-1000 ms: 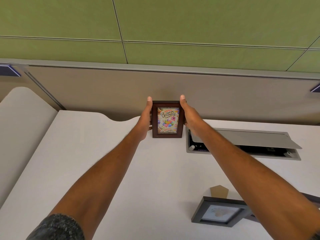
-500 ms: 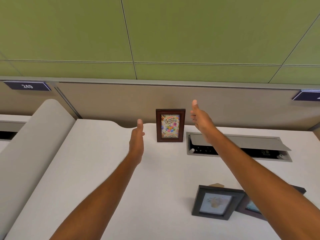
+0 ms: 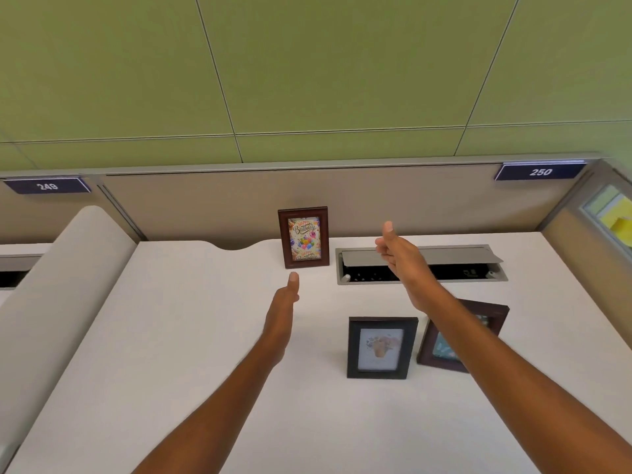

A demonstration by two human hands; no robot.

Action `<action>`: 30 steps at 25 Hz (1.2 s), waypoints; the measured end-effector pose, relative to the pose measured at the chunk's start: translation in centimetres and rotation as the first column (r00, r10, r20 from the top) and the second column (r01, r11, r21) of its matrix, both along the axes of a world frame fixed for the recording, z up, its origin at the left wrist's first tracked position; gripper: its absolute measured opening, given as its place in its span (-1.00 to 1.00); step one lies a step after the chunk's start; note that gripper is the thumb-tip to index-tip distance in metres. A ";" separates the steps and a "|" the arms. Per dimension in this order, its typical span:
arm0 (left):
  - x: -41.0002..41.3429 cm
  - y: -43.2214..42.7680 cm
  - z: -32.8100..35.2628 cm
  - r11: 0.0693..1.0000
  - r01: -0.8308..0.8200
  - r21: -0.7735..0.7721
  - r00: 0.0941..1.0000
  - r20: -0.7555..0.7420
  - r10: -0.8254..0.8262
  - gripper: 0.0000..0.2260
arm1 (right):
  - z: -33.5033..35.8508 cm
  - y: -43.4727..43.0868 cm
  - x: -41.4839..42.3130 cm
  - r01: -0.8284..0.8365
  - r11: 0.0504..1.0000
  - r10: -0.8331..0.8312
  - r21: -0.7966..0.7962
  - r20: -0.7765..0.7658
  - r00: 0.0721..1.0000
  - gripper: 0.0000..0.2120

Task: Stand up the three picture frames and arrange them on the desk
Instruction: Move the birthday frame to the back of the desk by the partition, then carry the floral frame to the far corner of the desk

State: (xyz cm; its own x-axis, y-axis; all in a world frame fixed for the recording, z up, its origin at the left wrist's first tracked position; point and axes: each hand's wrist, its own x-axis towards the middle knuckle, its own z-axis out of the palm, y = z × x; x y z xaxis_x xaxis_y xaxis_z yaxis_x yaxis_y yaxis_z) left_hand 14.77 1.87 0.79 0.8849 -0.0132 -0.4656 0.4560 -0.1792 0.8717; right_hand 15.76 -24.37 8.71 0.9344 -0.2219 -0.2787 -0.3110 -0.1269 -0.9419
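The birthday frame (image 3: 303, 237) stands upright at the back of the worktop (image 3: 178, 336) by the partition, and both my hands are off it, left hand (image 3: 282, 316) and right hand (image 3: 402, 258) loosely spread, gripping nothing. The black frame (image 3: 380, 347) and the dark brown frame (image 3: 460, 336) lie flat nearer me, the brown one partly under my right forearm. Reaching for them, I judge my arm could clip the standing frame and tip it, or drag the brown frame off the edge.
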 end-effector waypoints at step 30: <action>-9.0 -8.0 -4.6 0.966 0.175 -0.190 0.972 -0.126 -0.201 -0.55 | -12.9 -3.2 -12.8 0.121 0.959 -0.062 0.256 -0.228 0.972 -0.40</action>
State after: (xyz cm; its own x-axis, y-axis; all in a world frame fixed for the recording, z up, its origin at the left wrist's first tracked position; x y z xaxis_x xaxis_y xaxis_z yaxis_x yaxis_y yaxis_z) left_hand 5.79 -6.10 -3.84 0.7831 -0.2661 -0.5621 0.5507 -0.1234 0.8255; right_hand 2.98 -27.53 -4.16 0.8244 -0.1935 -0.5319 -0.5089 0.1577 -0.8462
